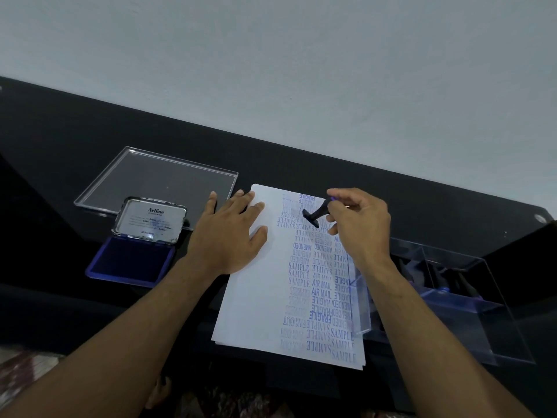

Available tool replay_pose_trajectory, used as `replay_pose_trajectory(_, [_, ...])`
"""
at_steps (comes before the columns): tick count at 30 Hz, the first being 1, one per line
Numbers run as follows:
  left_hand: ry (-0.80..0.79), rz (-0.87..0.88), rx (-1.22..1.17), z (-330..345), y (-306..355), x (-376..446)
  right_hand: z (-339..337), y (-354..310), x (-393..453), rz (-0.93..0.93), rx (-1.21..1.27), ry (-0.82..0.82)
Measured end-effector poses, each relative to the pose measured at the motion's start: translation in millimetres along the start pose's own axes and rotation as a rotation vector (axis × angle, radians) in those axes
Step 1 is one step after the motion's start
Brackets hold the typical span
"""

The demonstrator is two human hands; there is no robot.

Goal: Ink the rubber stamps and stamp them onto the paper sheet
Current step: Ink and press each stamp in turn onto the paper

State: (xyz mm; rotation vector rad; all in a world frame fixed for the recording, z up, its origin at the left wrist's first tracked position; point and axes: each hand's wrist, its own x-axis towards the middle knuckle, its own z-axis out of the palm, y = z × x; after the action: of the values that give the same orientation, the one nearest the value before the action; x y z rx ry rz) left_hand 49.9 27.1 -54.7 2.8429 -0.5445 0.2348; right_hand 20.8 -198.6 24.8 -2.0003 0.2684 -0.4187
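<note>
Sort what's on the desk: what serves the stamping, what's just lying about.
In use: stamp pinched in the right hand; paper pressed flat by the left hand; open ink pad.

Lying about: clear tray; clear box at the right, its contents unclear.

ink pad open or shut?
Open. The ink pad has its lid tipped up at the back, leaving the blue pad bare.
</note>
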Motion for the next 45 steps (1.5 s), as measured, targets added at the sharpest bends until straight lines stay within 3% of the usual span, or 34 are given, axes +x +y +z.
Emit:
replay_pose_trajectory(33, [-0.017, 0.003, 0.015, 0.0, -0.5, 0.3, 2.0, 3.2, 0.3, 0.004, -0.013, 0.006])
replay_pose_trajectory(45, [0.068, -0.049, -0.05, -52.9, -26.4, -52.5, 46.8, -26.7, -41.4, -0.077, -0.02, -0.11])
